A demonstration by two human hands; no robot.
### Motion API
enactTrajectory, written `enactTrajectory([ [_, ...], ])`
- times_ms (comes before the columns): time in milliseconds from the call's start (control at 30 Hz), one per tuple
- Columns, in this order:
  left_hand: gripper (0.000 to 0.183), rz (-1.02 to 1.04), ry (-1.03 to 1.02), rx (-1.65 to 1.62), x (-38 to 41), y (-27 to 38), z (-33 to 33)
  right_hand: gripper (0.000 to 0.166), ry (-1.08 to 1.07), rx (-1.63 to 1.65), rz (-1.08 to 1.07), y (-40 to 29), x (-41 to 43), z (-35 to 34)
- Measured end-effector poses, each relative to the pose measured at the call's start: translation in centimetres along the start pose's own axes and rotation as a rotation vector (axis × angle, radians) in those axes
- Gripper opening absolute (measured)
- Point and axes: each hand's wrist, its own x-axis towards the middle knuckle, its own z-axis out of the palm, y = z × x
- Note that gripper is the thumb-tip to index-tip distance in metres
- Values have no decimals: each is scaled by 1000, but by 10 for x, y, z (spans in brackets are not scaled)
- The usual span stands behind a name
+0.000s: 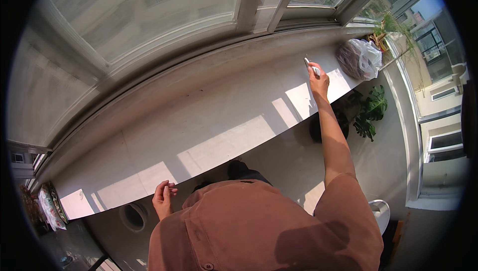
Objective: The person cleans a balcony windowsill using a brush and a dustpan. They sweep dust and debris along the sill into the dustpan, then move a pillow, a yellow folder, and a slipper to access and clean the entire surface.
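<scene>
My right hand [318,83] is closed around a small white handled tool [316,70], perhaps a brush. It reaches across the right part of a long pale ledge [209,121] below the windows. The tool's narrow end points toward the back of the ledge, and some tiny dark specks lie just beyond it. Whether the tool touches the surface is hard to tell. My left hand [163,197] hangs at the ledge's front edge with loosely bent fingers and nothing in it. Patches of sunlight fall along the front of the ledge.
A knotted plastic bag [360,58] stands at the ledge's right end, near a potted plant [379,39]. Folded floral fabric [51,207] lies at the left end. Below are a leafy green plant [373,108], a round white container [133,217] and a white perforated seat [380,213].
</scene>
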Motion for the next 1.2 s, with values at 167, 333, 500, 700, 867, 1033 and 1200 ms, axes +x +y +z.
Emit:
enactTrajectory([
  [167,23,-13,5,5,-1,-3,-4,16,50,-316,-28,73,13,14],
  [333,24,-5,2,16,2,-3,1,13,-369,121,-137,-72,-75,52],
  [500,24,5,22,13,6,2,9,17,-592,492,4,-108,-69,26],
  [700,23,-19,59,25,-3,2,5,16,54,-5,5,35,42,17],
  [867,23,-16,59,16,-6,0,8,15,66,-355,-187,73,51,52],
  [1033,24,-34,63,-8,-8,-5,16,18,-263,-111,-383,-38,-43,79],
  [1200,24,-25,26,29,3,3,25,22,-510,349,-500,-110,-112,52],
])
